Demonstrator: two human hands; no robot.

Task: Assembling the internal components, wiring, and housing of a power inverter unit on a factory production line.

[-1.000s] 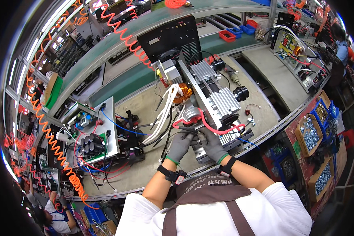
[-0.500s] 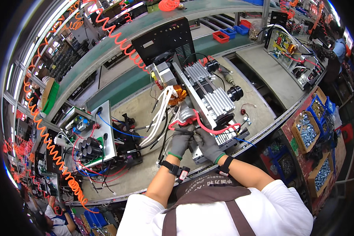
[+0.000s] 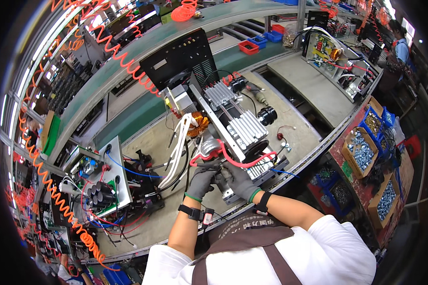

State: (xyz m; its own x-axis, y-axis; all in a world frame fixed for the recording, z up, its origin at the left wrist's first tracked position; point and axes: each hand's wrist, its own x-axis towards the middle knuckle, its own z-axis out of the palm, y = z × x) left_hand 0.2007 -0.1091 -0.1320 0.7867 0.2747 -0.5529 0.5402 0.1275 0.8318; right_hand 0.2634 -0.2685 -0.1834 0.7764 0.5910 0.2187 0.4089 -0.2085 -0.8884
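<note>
Both of my hands wear grey gloves and meet at the near end of an electrical unit with silver finned heat sinks [image 3: 245,127]. My left hand [image 3: 202,183] is closed, with a dark cable [image 3: 208,166] at its fingertips. Right beside it, my right hand [image 3: 241,184] has its fingers bent inward; what they pinch is too small to make out. A thick red cable [image 3: 242,165] loops just beyond the fingers. White cables [image 3: 177,149] and a copper-wound coil [image 3: 198,124] lie farther left. Behind the heat sinks stands a black panel [image 3: 178,57].
Left on the bench is a circuit board assembly [image 3: 107,190] with black capacitors. A coiled orange air hose [image 3: 62,178] hangs at the left. Boxes of screws [image 3: 360,148] stand at the right. A power driver [image 3: 260,97] lies behind the unit. Another person [image 3: 398,50] is at the far right.
The whole scene has shifted left and slightly down in the picture. My hands stay together by the red cable, with their fingers slightly repositioned.
</note>
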